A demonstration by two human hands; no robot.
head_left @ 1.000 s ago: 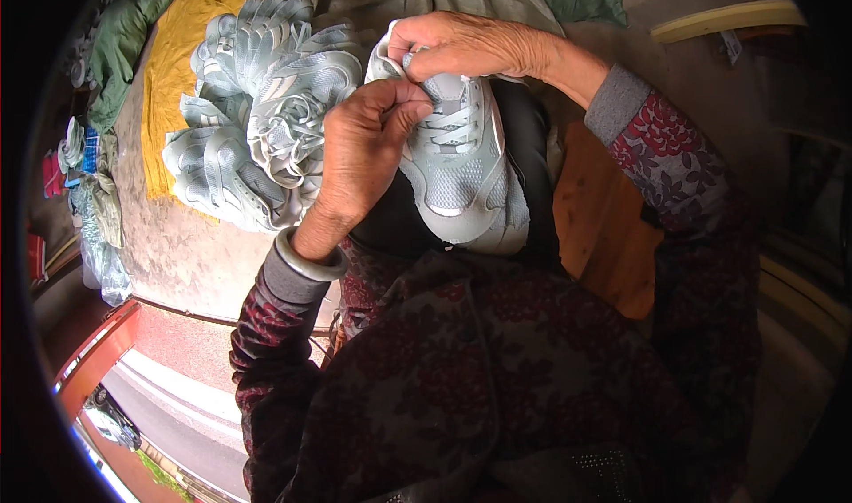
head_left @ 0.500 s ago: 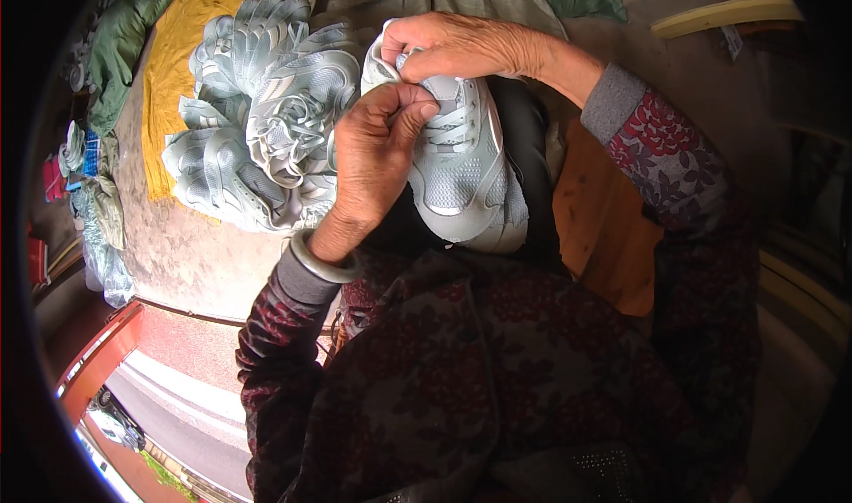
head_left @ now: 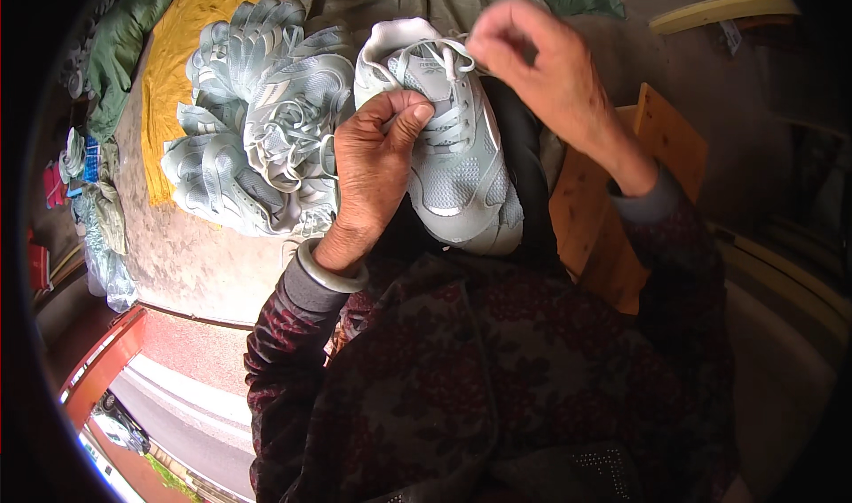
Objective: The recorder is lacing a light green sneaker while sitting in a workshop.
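Observation:
A pale grey-blue sneaker upper (head_left: 454, 186) lies across my lap, toe toward me and heel away. My left hand (head_left: 371, 166) pinches it at the left edge of the lacing, thumb against forefinger. Up and to the right of the tongue, my right hand (head_left: 555, 81) is closed, somewhat blurred, with the white shoelace (head_left: 457, 56) running to its fingertips. That lace loops across the top of the tongue. Lower down, it crosses in rows over the front. Another layer of similar material shows beneath the upper's right and toe edges.
Left of my lap, a heap of similar sneaker uppers (head_left: 266, 121) rests partly on a yellow cloth (head_left: 160, 103). A wooden board (head_left: 603, 210) stands to the right. Green sacks (head_left: 124, 46) and plastic bags (head_left: 105, 254) lie at the far left.
My right hand has moved from the upper's heel opening out to the right, drawing a lace with it. The left hand keeps its pinch in nearly the same place.

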